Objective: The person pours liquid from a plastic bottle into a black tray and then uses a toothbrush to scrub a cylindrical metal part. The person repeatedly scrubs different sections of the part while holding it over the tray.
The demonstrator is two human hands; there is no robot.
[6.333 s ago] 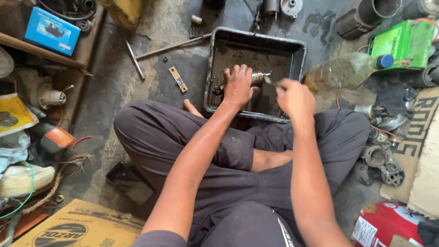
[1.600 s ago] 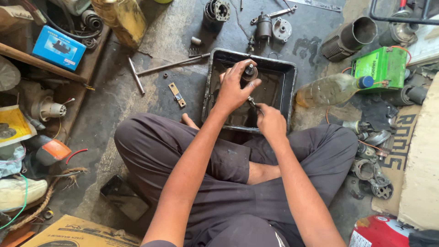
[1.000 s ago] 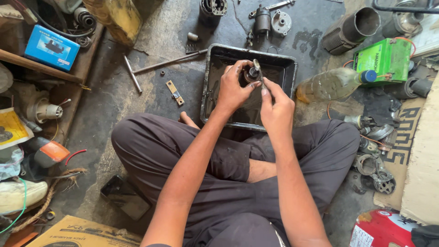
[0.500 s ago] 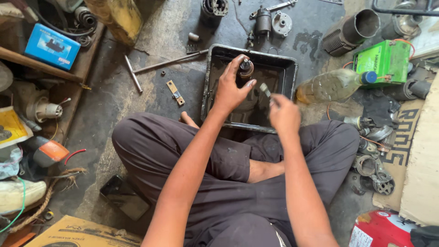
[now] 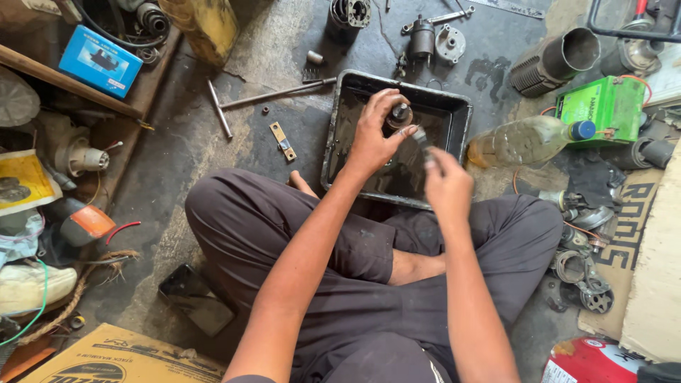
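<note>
Gripped in the left hand (image 5: 370, 138) is a small round metal part (image 5: 399, 115), held upright with the fingers curled about its sides, over the black tray (image 5: 454, 106). A short, thin metal tool (image 5: 421, 140) is pinched between the fingertips of the right hand (image 5: 445, 186), its tip just beside the part; whether the two touch cannot be told. Both hands are held above the tray, which lies on the concrete floor (image 5: 177, 163) in front of the crossed legs. A plastic bottle with a blue cap (image 5: 523, 142) lies on its side just right of the tray, with a green box (image 5: 610, 108) beyond it. A T-handled rod (image 5: 266, 96) and a small brass plate (image 5: 282, 140) lie on the floor left of the tray. A blue carton (image 5: 99, 61) sits on a shelf at the far left, and a finned cylinder (image 5: 553, 62) lies above the bottle.
</note>
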